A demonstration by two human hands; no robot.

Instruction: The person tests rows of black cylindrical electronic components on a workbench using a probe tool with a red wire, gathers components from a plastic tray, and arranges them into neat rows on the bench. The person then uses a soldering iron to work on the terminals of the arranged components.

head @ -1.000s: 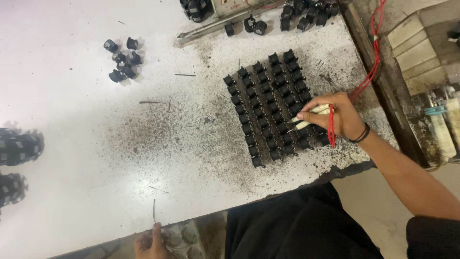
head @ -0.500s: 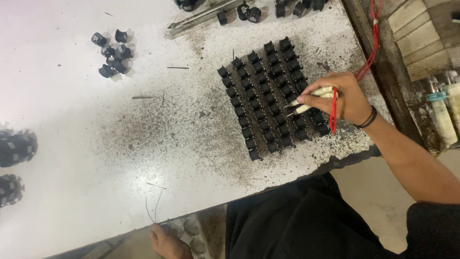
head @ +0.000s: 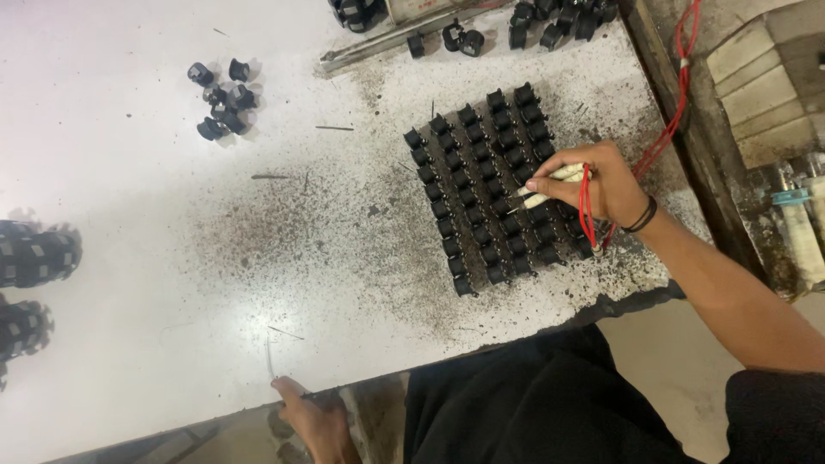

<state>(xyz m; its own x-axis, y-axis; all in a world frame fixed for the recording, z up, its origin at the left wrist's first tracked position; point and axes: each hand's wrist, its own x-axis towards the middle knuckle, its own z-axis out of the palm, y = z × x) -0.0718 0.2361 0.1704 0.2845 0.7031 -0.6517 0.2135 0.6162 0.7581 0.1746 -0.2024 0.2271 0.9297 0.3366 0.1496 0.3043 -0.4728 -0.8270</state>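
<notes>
My right hand (head: 601,185) grips two pale probe-like rods (head: 550,185) with red wires (head: 586,206) running from them; their tips touch small black parts in the right half of a square grid of black components (head: 481,198) on the white table (head: 172,258). At the table's near edge, my left hand (head: 309,417) pinches a thin wire-like piece (head: 270,361) that sticks up over the tabletop.
A small cluster of loose black parts (head: 223,103) lies at the upper left. More black parts (head: 550,17) and a metal bar (head: 387,39) sit along the far edge. Round black toothed items (head: 34,253) stand at the left edge. Red wire (head: 679,94) runs along the right edge.
My right hand has shifted the probes slightly along the grid. My left hand stays at the near edge, holding the thin wire-like piece.
</notes>
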